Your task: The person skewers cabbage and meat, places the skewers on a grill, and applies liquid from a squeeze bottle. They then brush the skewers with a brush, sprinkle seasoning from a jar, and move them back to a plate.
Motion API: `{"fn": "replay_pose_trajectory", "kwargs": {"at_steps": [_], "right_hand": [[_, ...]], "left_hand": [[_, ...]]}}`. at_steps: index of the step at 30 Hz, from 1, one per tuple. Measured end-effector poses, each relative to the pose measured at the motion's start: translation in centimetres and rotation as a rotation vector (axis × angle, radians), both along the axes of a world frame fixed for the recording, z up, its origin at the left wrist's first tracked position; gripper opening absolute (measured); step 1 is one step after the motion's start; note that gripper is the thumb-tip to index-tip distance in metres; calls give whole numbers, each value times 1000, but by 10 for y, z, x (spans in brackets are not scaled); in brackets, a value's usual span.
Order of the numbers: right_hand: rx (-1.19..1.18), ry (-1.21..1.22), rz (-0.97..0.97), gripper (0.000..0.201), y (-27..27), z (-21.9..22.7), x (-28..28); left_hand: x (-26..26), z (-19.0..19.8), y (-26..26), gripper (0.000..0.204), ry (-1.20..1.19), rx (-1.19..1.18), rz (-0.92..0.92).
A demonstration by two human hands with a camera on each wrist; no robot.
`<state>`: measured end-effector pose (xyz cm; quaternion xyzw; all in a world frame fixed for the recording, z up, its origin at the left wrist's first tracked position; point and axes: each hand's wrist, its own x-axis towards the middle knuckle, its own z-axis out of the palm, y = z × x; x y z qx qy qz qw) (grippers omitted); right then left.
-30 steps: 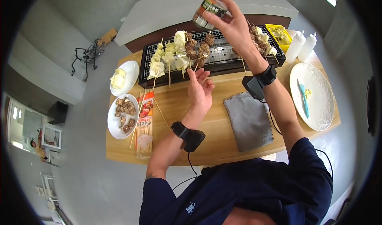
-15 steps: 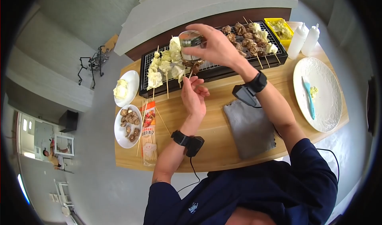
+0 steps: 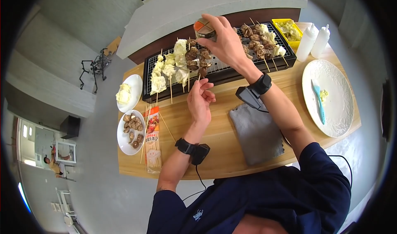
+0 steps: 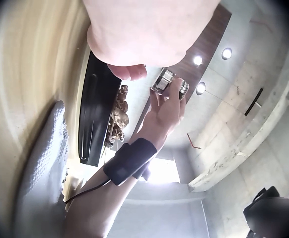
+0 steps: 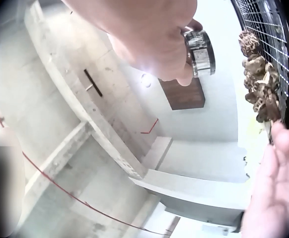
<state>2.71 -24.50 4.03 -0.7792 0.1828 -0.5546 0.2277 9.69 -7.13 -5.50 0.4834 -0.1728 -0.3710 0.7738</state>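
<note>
My right hand [image 3: 227, 45] holds a small round jar [image 3: 204, 28] with a dark label above the middle of the black grill [image 3: 231, 77]. Thumb and fingers wrap its sides; in the right wrist view the jar [image 5: 202, 53] appears tilted. Below it, mushroom skewers [image 3: 192, 55] lie on the wire rack. At the grill's front edge my left hand [image 3: 200, 103] pinches the stick end of one mushroom skewer [image 5: 263, 94] between thumb and forefinger, its other fingers loosely bent. Cabbage skewers [image 3: 158, 83] line the rack's left end.
On the left are a plate of cabbage [image 3: 135, 85], a bowl of mushrooms [image 3: 120, 141] and a skewer packet [image 3: 153, 151]. A grey cloth [image 3: 258, 134] lies in front. Right are squeeze bottles [image 3: 307, 43], a yellow basket [image 3: 275, 24] and a plate [image 3: 339, 110] with a blue brush [image 3: 320, 103].
My right hand swung the jar left and down over the mushroom skewers, then lifted it a little. My left hand stayed at the skewer's stick. The head view shifted slightly.
</note>
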Motion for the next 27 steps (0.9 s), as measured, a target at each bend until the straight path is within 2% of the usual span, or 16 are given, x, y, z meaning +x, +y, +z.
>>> {"fn": "replay_pose_trajectory", "kwargs": {"at_steps": [2,4,5,7,8,9,11,12,13,15,17,20,23,25,27], "right_hand": [[79,46,8,65,-5,-2,1],[119,-116,-22,66,-11,-3,1],[118,-120,-25,66,-17,-6,2],[120,0,25,66,-23,-8,0],[200,-20,42,68,-21,-7,-2],[203,-24,37,68,-21,-5,0],[43,-237,23,69,-19,1,2],[78,-234,100,69,-18,3,1],[79,-240,98,69,-21,-2,2],[171,-78,89,66,-29,-16,10],[150,-138,24,66,-19,-5,6],[202,-206,89,66,-13,14,-3],[103,-276,165,66,-9,28,-12],[239,-267,281,66,-6,36,-19],[215,-262,265,67,-4,40,-26]], "left_hand": [[-3,1,0,37,-8,10,-18],[-6,3,0,38,-15,17,-39],[-7,5,0,39,-5,12,-76],[-6,5,0,40,1,10,-118],[-4,3,-1,42,48,0,-146],[-3,2,-1,43,97,-8,-173],[-2,4,-2,42,73,5,-185],[-2,4,-2,41,49,16,-194],[-2,6,-2,41,43,18,-195],[-1,12,-2,39,55,3,-262],[2,16,-2,38,9,8,-285],[1,22,-4,37,-57,24,-315],[-4,34,-7,35,-97,51,-317],[-2,39,-9,38,-214,116,-328],[-4,44,-12,36,-216,131,-295]]}}
